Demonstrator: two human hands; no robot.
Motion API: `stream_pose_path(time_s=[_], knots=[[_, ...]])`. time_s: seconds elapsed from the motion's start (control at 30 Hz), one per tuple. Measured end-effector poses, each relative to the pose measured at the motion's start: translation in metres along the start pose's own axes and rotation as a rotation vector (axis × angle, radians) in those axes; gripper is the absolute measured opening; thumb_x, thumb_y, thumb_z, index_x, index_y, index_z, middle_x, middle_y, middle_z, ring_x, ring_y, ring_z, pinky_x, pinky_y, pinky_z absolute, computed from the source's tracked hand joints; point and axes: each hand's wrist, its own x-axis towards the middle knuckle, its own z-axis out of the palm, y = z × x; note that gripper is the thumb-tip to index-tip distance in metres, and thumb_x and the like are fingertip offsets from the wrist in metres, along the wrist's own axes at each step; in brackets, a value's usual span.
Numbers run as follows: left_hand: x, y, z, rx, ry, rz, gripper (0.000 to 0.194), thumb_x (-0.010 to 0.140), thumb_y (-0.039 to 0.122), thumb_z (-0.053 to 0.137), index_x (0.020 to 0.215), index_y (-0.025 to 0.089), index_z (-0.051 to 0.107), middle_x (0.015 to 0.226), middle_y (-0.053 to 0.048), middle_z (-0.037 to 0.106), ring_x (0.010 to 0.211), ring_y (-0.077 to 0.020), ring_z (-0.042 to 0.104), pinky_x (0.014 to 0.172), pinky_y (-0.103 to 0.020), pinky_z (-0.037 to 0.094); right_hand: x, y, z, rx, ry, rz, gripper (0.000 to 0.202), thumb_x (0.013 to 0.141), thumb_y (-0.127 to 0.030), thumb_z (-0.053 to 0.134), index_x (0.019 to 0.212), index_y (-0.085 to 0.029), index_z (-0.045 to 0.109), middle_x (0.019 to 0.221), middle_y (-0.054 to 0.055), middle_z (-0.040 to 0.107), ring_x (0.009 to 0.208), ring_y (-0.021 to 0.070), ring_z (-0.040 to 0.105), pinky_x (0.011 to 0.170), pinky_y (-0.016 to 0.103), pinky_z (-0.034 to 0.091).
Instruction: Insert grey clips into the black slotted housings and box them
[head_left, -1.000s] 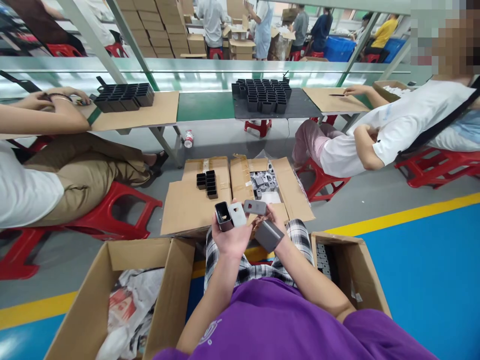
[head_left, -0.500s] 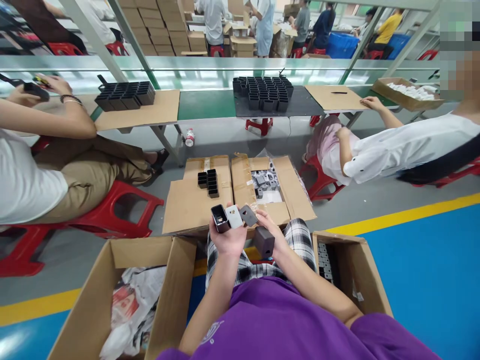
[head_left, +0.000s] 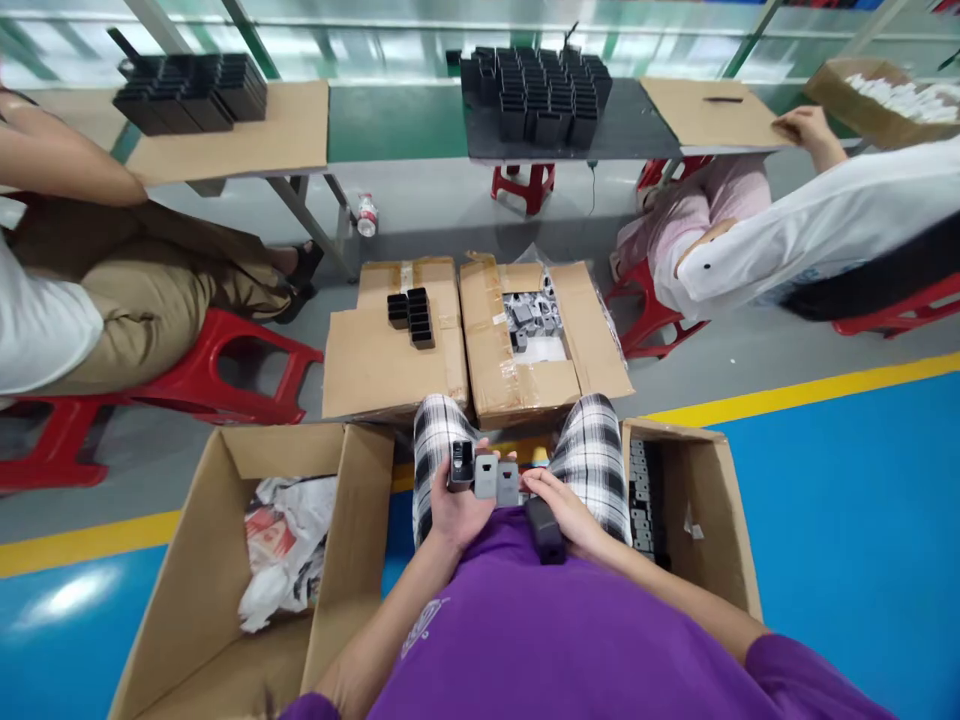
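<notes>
My left hand [head_left: 459, 512] holds a black open-topped case [head_left: 461, 465] at its thumb side, with a light grey piece [head_left: 486, 476] and a darker grey piece [head_left: 508, 483] beside it in a row. Each grey piece has a small dark opening. My right hand [head_left: 568, 508] is closed around a dark grey case [head_left: 545, 531] under its palm, its fingertips close to the darker grey piece. Whether they touch it, I cannot tell. Both hands are above my lap.
Ahead stand a closed carton [head_left: 375, 375] bearing several black cases [head_left: 421, 320] and an open carton [head_left: 484, 385] of grey parts. Open boxes flank me at left [head_left: 360, 560] and right [head_left: 712, 510]. Seated people are on both sides, near benches with stacked black cases [head_left: 547, 100].
The view has tipped downward. Both hands are nearer my body, and the darker grey piece now stands upright in line beside the light one, with my right fingertips slightly away from it.
</notes>
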Motion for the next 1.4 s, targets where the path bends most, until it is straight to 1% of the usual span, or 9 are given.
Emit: stream_pose_path(time_s=[0.17, 0.3, 0.4, 0.6, 0.8, 0.97, 1.07, 1.27, 1.4], knots=[[-0.007, -0.017, -0.012, 0.095, -0.038, -0.078, 0.050, 0.072, 0.053, 0.074, 0.108, 0.019, 0.070, 0.099, -0.009, 0.074, 0.118, -0.0354, 0.064, 0.108, -0.053, 0.043, -0.012, -0.004, -0.003, 0.064, 0.036, 0.096, 0.046, 0.071, -0.065, 0.071, 0.093, -0.025, 0.063, 0.085, -0.001, 0.067, 0.085, 0.0213, 0.062, 0.081, 0.033, 0.045], [-0.007, -0.022, -0.010, 0.198, -0.094, -0.048, 0.055, 0.065, 0.056, 0.076, 0.101, 0.015, 0.070, 0.100, -0.012, 0.073, 0.115, -0.0382, 0.063, 0.102, -0.051, 0.047, -0.007, -0.016, 0.001, -0.038, 0.042, 0.051, 0.043, 0.075, -0.066, 0.066, 0.076, -0.022, 0.061, 0.079, -0.001, 0.063, 0.075, 0.0177, 0.055, 0.075, 0.030, 0.042], [-0.007, -0.023, -0.011, 0.279, -0.178, -0.027, 0.056, 0.065, 0.059, 0.074, 0.100, 0.016, 0.069, 0.104, -0.013, 0.071, 0.116, -0.0389, 0.063, 0.100, -0.052, 0.049, -0.006, -0.018, 0.000, -0.069, 0.046, 0.010, 0.040, 0.077, -0.061, 0.065, 0.073, -0.022, 0.062, 0.079, -0.002, 0.060, 0.079, 0.0174, 0.054, 0.080, 0.030, 0.042], [-0.008, -0.025, -0.008, 0.378, -0.285, -0.037, 0.067, 0.055, 0.055, 0.082, 0.107, 0.018, 0.066, 0.111, -0.014, 0.071, 0.116, -0.0400, 0.063, 0.101, -0.050, 0.049, -0.004, -0.010, -0.009, 0.034, -0.015, 0.009, 0.032, 0.076, -0.047, 0.066, 0.096, -0.023, 0.067, 0.097, 0.000, 0.067, 0.098, 0.0205, 0.060, 0.099, 0.033, 0.041], [-0.019, -0.026, -0.001, 0.432, -0.316, -0.066, 0.083, 0.049, 0.043, 0.086, 0.126, 0.022, 0.064, 0.124, -0.012, 0.069, 0.123, -0.0423, 0.059, 0.104, -0.049, 0.048, 0.002, -0.004, -0.017, 0.251, -0.188, 0.146, 0.049, 0.071, -0.037, 0.067, 0.118, -0.027, 0.065, 0.124, 0.002, 0.069, 0.119, 0.0224, 0.060, 0.111, 0.037, 0.035], [-0.018, -0.025, -0.020, 0.467, -0.308, -0.090, 0.102, 0.046, 0.039, 0.086, 0.141, 0.024, 0.054, 0.138, -0.013, 0.061, 0.132, -0.0418, 0.053, 0.109, -0.050, 0.043, 0.003, -0.004, -0.021, 0.307, -0.330, 0.164, 0.072, 0.068, -0.038, 0.065, 0.138, -0.023, 0.054, 0.110, 0.005, 0.074, 0.117, 0.0241, 0.062, 0.111, 0.041, 0.037], [-0.016, -0.024, -0.031, 0.488, -0.318, -0.077, 0.096, 0.044, 0.043, 0.089, 0.134, 0.024, 0.060, 0.140, -0.014, 0.059, 0.132, -0.0440, 0.051, 0.109, -0.052, 0.042, 0.003, -0.006, -0.023, 0.299, -0.385, 0.153, 0.081, 0.068, -0.037, 0.065, 0.145, -0.022, 0.047, 0.107, 0.004, 0.074, 0.113, 0.0234, 0.064, 0.109, 0.040, 0.038], [-0.018, -0.018, -0.035, 0.486, -0.333, -0.052, 0.063, 0.042, 0.046, 0.093, 0.098, 0.022, 0.075, 0.147, -0.013, 0.052, 0.137, -0.0470, 0.045, 0.110, -0.055, 0.040, 0.002, -0.012, -0.023, 0.196, -0.407, 0.204, 0.082, 0.066, -0.036, 0.068, 0.144, -0.022, 0.047, 0.097, 0.002, 0.075, 0.095, 0.0216, 0.067, 0.098, 0.037, 0.040], [-0.022, -0.013, -0.029, 0.385, -0.205, 0.065, 0.049, 0.050, 0.038, 0.092, 0.091, 0.021, 0.071, 0.150, -0.013, 0.051, 0.139, -0.0439, 0.045, 0.109, -0.055, 0.041, 0.002, -0.015, -0.021, 0.251, -0.373, 0.176, 0.082, 0.063, -0.033, 0.067, 0.142, -0.020, 0.049, 0.093, 0.002, 0.074, 0.091, 0.0211, 0.066, 0.096, 0.036, 0.042]])
